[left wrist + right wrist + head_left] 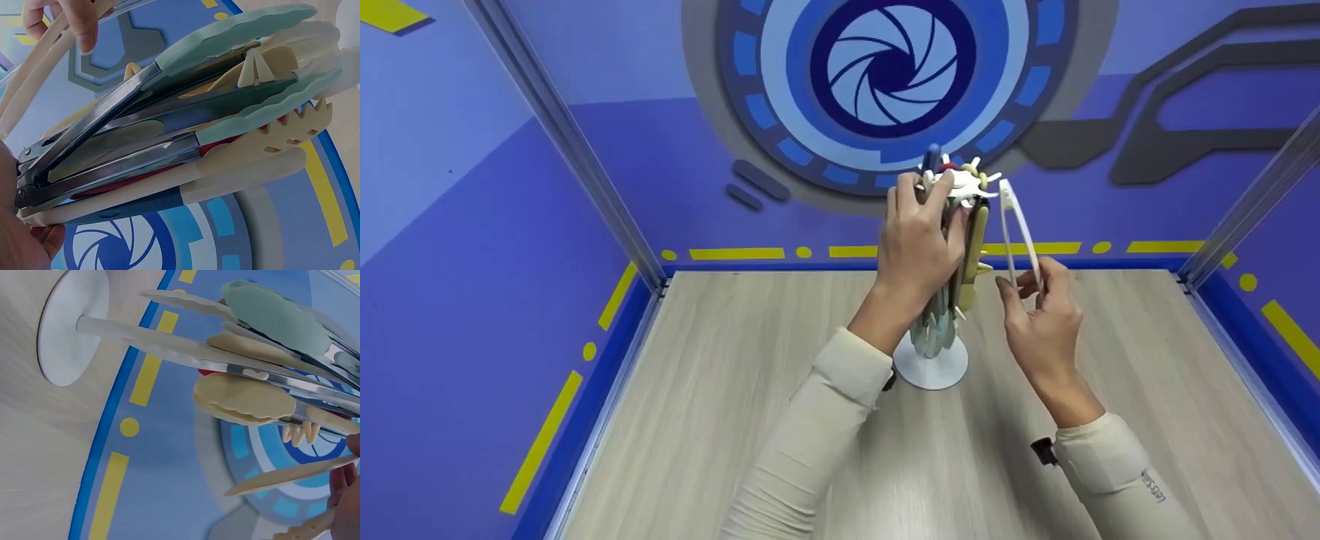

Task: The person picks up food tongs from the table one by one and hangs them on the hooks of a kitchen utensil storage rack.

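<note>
My left hand (915, 240) holds the top of a utensil stand, its fingers around the white hooked head (960, 184). From that head hang several kitchen tools, among them metal tongs with mint-green tips (236, 34) and tongs with cream tips (244, 396). In my right hand (1046, 322) is a pair of cream tongs (1026, 225), pinched near the tips. Their hinged end points up, close beside the hooks and apart from the hanging tools. The two arms of these tongs are slightly spread.
The stand's round white base (941, 375) rests on a wood-grain table (720, 420). Blue and purple printed panels (637, 150) rise behind and at both sides, with metal corner posts (562, 127).
</note>
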Tool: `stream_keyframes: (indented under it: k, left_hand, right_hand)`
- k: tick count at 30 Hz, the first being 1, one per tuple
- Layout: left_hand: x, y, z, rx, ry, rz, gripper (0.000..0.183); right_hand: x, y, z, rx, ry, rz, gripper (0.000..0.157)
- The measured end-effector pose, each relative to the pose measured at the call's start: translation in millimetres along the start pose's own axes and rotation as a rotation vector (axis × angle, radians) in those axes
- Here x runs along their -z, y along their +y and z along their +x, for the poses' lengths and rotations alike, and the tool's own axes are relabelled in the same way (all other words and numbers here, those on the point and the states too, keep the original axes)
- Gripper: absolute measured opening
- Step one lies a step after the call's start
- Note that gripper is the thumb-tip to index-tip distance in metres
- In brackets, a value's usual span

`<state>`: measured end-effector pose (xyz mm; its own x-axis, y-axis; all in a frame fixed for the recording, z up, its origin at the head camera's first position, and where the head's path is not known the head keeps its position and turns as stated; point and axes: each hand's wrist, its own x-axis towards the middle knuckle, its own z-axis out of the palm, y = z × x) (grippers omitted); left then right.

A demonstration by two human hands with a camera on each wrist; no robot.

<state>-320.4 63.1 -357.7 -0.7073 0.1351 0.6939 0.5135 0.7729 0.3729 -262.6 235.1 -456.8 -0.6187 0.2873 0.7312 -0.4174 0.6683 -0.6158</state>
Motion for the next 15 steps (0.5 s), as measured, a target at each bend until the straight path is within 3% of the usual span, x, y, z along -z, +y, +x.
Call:
stream_keyframes:
  k: [15]
  left_hand:
    - [1.7, 2.1, -0.8, 0.014, -0.007, -0.002, 0.047]
  right_hand:
    - [-1.9, -10.1, 2.4, -0.040, -0.012, -0.039, 0.035]
